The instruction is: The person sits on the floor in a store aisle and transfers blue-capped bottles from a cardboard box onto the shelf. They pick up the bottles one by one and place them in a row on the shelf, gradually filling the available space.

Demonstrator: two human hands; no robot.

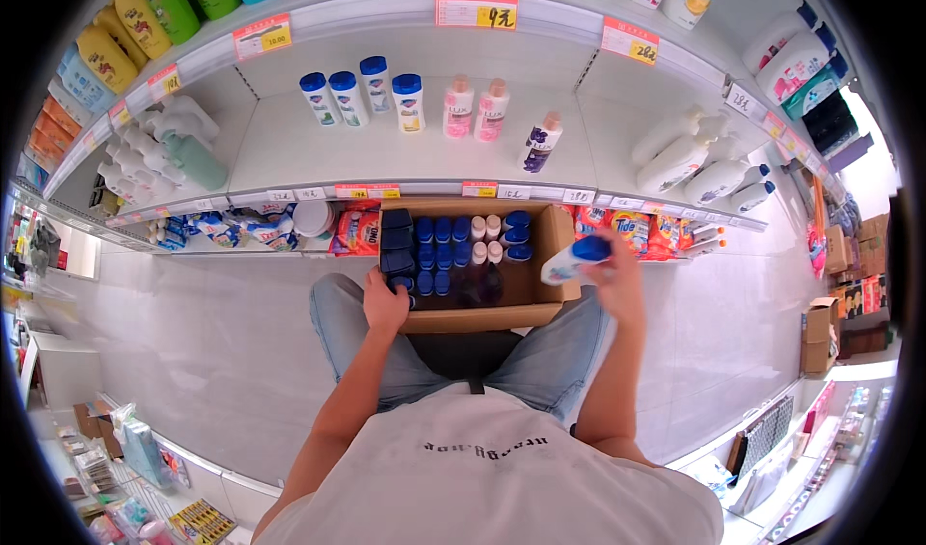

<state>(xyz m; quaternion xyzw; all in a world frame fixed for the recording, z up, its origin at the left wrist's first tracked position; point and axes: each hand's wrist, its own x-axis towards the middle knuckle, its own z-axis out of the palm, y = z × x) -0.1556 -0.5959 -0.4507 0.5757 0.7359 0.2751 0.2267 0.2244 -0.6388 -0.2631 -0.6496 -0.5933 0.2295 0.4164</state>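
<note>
An open cardboard box (477, 321) rests across my knees at the shelf's front. My left hand (385, 305) grips its near left corner, next to dark-capped bottles (397, 240). In my right hand (615, 277) is a white bottle with a blue cap (575, 259), tilted and slightly blurred, over the box's right end. Inside the box stand several blue-capped bottles (443, 242), pink-capped bottles (486, 239) and larger blue-capped bottles (516, 235). Dark purple items (477, 284) near the box's front are hard to make out.
Ahead, the middle shelf (304, 161) holds several upright blue-capped bottles (349, 100), two pink LUX bottles (458, 109) and a purple LUX bottle (541, 143). Pump bottles (676, 154) stand at the right. Detergent bags (629, 232) lie below. Shampoo bottles (137, 17) line the upper shelf.
</note>
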